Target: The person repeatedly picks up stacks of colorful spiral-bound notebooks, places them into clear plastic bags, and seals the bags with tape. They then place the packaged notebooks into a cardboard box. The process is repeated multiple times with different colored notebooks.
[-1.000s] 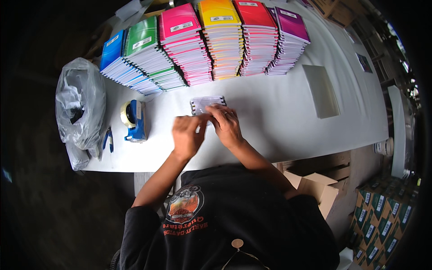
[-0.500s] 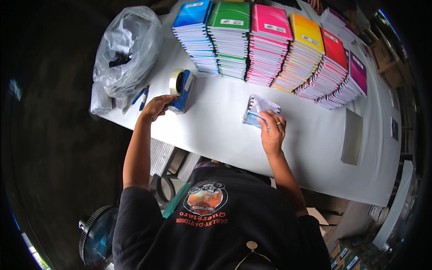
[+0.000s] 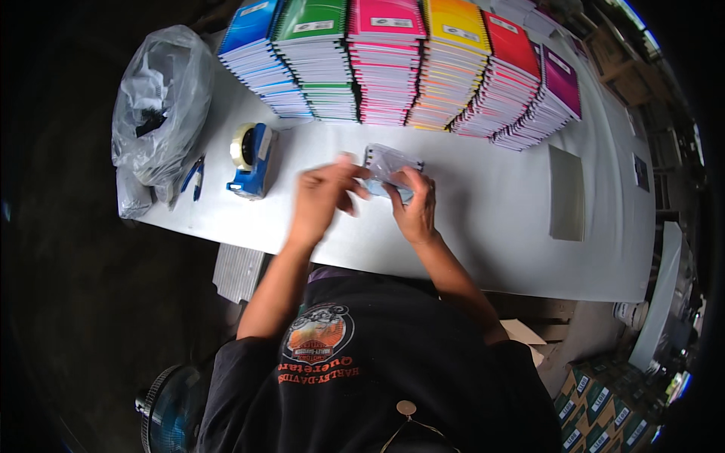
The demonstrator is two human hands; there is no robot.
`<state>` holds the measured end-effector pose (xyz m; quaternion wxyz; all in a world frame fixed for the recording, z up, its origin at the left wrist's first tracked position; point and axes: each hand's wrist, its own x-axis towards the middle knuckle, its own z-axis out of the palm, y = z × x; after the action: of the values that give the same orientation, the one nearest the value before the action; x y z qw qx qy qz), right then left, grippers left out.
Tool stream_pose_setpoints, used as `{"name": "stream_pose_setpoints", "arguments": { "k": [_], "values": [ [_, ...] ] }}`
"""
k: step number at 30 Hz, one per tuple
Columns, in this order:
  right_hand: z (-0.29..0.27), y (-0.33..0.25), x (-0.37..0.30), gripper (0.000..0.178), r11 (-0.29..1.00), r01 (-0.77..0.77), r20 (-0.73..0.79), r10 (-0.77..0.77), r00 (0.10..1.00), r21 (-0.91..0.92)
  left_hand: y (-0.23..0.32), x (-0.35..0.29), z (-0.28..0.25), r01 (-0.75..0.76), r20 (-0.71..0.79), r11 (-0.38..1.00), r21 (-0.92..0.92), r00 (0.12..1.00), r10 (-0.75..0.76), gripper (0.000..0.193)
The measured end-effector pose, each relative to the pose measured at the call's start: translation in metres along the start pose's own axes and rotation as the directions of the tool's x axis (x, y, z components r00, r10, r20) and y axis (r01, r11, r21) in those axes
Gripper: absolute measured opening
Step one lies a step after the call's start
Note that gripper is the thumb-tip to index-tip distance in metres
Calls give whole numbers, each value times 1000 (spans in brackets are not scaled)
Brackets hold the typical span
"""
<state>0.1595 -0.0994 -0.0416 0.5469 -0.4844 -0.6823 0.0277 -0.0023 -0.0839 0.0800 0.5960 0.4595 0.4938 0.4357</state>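
A small wire-bound notebook [image 3: 390, 159] in clear plastic wrap lies on the white table [image 3: 483, 226] in front of me. Its near part looks blue. My right hand [image 3: 414, 202] pinches the near edge of the wrap between thumb and fingers. Just left of the notebook is my left hand [image 3: 323, 195], blurred by motion, its fingers curled in a pinch; what they hold, if anything, is too small to see. Farther left stands a blue tape dispenser [image 3: 259, 162] with a roll of tape [image 3: 243, 146], touched by neither hand.
Tall stacks of notebooks line the far side: blue [image 3: 251, 26], green [image 3: 311, 23], pink [image 3: 387, 19], yellow [image 3: 456, 26], red [image 3: 513, 47] and purple [image 3: 560, 79]. At left are a clear plastic bag [image 3: 170, 98] and blue-handled pliers [image 3: 194, 180]. A flat grey sheet [image 3: 566, 195] lies at right.
My left hand has left the tape dispenser and moved right, close to the wrapped notebook. My right hand stays at the notebook's near edge. The whole view has shifted.
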Motion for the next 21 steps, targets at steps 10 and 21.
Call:
{"name": "stream_pose_setpoints", "arguments": {
  "k": [10,21],
  "values": [
    [-11,-1,23,35,982,-67,150,95,984,-178,-81,-16,15,383,15,867,318,913,-408,45],
    [-12,-8,24,78,990,-110,200,126,972,-88,61,5,16,-647,308,469,-601,354,883,41]
  ]
}}
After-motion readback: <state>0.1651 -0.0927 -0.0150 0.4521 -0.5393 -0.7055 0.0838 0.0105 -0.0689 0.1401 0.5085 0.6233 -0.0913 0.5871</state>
